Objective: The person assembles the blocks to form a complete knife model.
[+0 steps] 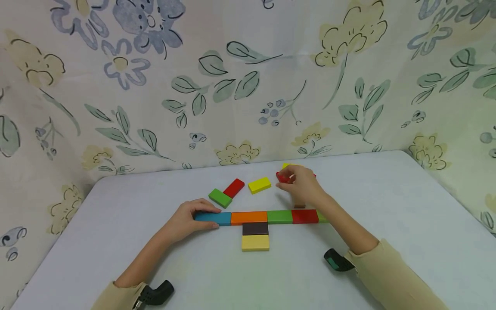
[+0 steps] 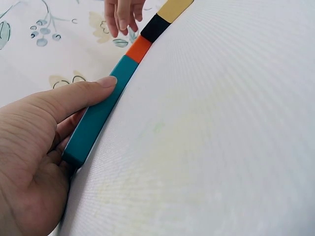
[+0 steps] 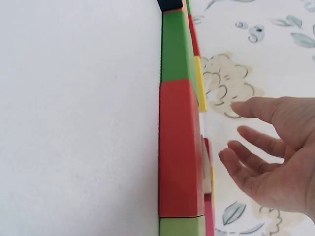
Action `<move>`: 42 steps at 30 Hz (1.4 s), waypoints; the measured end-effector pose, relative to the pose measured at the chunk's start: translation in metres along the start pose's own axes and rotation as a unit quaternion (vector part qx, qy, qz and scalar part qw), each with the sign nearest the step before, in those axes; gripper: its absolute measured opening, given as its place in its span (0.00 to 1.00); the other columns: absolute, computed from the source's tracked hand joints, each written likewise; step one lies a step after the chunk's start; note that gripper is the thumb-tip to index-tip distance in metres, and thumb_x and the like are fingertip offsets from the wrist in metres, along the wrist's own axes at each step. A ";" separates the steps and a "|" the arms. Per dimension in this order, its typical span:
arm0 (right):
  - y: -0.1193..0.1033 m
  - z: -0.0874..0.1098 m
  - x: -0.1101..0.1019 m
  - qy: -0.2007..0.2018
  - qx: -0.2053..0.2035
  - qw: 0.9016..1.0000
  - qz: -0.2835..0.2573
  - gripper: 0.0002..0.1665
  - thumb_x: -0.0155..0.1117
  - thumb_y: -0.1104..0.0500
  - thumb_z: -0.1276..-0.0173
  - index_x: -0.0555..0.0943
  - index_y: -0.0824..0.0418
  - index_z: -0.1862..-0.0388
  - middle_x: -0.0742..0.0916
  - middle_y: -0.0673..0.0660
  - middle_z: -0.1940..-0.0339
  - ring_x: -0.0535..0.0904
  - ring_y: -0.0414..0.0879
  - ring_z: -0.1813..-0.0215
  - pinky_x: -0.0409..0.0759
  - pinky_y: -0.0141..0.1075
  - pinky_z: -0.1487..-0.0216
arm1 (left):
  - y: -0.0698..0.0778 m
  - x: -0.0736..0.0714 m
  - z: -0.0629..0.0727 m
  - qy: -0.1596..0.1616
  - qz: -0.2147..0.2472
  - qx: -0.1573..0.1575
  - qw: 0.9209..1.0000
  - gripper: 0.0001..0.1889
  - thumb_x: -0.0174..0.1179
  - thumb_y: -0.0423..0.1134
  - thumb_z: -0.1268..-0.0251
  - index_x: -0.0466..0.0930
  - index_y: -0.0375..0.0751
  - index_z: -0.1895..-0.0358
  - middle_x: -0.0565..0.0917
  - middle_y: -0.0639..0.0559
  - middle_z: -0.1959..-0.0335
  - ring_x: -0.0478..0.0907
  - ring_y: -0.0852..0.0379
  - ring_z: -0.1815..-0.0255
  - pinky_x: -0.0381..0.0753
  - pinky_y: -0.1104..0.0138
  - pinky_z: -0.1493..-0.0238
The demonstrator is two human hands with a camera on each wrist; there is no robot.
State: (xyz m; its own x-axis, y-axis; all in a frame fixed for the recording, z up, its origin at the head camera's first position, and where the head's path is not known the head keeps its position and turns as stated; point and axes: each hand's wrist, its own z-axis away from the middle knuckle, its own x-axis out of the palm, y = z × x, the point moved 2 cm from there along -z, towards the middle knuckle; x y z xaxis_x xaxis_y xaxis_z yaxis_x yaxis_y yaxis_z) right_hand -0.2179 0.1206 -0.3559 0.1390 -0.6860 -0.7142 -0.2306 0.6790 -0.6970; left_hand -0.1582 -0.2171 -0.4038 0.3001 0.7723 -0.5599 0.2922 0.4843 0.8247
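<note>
My left hand (image 1: 184, 221) pinches the blue block (image 1: 213, 218) at the left end of a straight row, thumb on its near side. Rightward in that row lie an orange block (image 1: 249, 217), a green block (image 1: 280, 217), a red block (image 1: 305, 216) and a light green block (image 1: 322, 218), partly covered by my forearm. Below the orange one sit a black block (image 1: 255, 228) and a pale yellow block (image 1: 255, 243). My right hand (image 1: 304, 185) hovers beyond the row near a partly hidden red block (image 1: 283, 177); in the right wrist view its fingers (image 3: 248, 162) are spread, holding nothing.
Behind the row lie a loose green block (image 1: 220, 198) touching a red one, a yellow block (image 1: 259, 185), another yellow block (image 1: 289, 165) and a brown block (image 1: 299, 203) under my right hand. A flowered cloth (image 1: 217, 129) hangs behind the white table (image 1: 193, 275).
</note>
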 end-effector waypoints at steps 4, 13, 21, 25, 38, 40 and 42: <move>0.005 -0.008 0.002 0.006 0.027 1.000 -0.004 0.22 0.73 0.59 0.28 0.83 0.67 0.39 0.86 0.65 0.44 0.82 0.60 0.44 0.88 0.46 0.45 | 0.000 0.000 0.001 -0.001 0.004 0.002 1.000 0.16 0.77 0.37 0.38 0.91 0.42 0.46 0.87 0.47 0.48 0.78 0.49 0.45 0.81 0.67 0.45; 0.015 -0.019 0.006 0.020 0.059 0.998 0.007 0.27 0.74 0.60 0.29 0.80 0.71 0.36 0.85 0.69 0.42 0.81 0.61 0.43 0.87 0.48 0.42 | 0.001 -0.001 0.002 0.001 0.000 0.006 1.000 0.16 0.77 0.37 0.38 0.91 0.42 0.47 0.87 0.48 0.48 0.79 0.51 0.45 0.81 0.68 0.44; 0.018 -0.023 0.007 0.015 0.070 0.997 0.021 0.27 0.73 0.61 0.30 0.80 0.73 0.37 0.86 0.69 0.42 0.81 0.61 0.41 0.86 0.48 0.40 | 0.000 -0.001 0.002 0.001 0.000 0.010 1.000 0.16 0.77 0.37 0.38 0.91 0.42 0.46 0.87 0.47 0.47 0.79 0.50 0.44 0.81 0.68 0.44; 0.016 -0.024 0.007 0.014 0.069 0.997 0.023 0.26 0.72 0.61 0.29 0.81 0.73 0.37 0.86 0.70 0.42 0.81 0.62 0.41 0.86 0.48 0.40 | 0.000 -0.001 0.003 0.001 0.000 0.008 1.000 0.16 0.77 0.37 0.38 0.91 0.42 0.46 0.87 0.48 0.47 0.78 0.50 0.44 0.81 0.67 0.44; 0.012 -0.019 0.000 0.017 0.046 0.999 -0.003 0.24 0.69 0.62 0.27 0.82 0.71 0.36 0.86 0.69 0.41 0.82 0.61 0.43 0.87 0.48 0.42 | -0.001 -0.001 0.001 0.000 -0.004 0.007 1.000 0.16 0.77 0.38 0.37 0.91 0.43 0.46 0.87 0.48 0.47 0.78 0.49 0.44 0.80 0.66 0.42; 0.009 -0.016 -0.002 0.015 0.041 0.999 -0.008 0.24 0.70 0.62 0.27 0.82 0.71 0.36 0.87 0.69 0.41 0.83 0.61 0.44 0.88 0.47 0.43 | -0.001 -0.001 0.001 0.000 -0.004 0.007 1.000 0.16 0.77 0.38 0.37 0.91 0.43 0.46 0.87 0.48 0.47 0.78 0.49 0.44 0.80 0.65 0.42; 0.005 -0.011 -0.004 0.012 0.039 0.999 -0.014 0.24 0.70 0.62 0.28 0.83 0.70 0.36 0.87 0.69 0.41 0.83 0.61 0.44 0.88 0.46 0.45 | -0.001 -0.001 0.001 -0.001 -0.003 0.006 1.000 0.16 0.77 0.38 0.37 0.91 0.43 0.46 0.87 0.48 0.47 0.78 0.49 0.44 0.80 0.66 0.42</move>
State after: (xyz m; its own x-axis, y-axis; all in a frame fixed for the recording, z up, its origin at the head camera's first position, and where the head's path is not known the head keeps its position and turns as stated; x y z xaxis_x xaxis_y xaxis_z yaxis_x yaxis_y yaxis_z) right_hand -0.2306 0.1239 -0.3555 0.1213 -0.7099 -0.6938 -0.1506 0.6777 -0.7198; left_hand -0.1580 -0.2190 -0.4038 0.2999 0.7684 -0.5654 0.3046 0.4845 0.8200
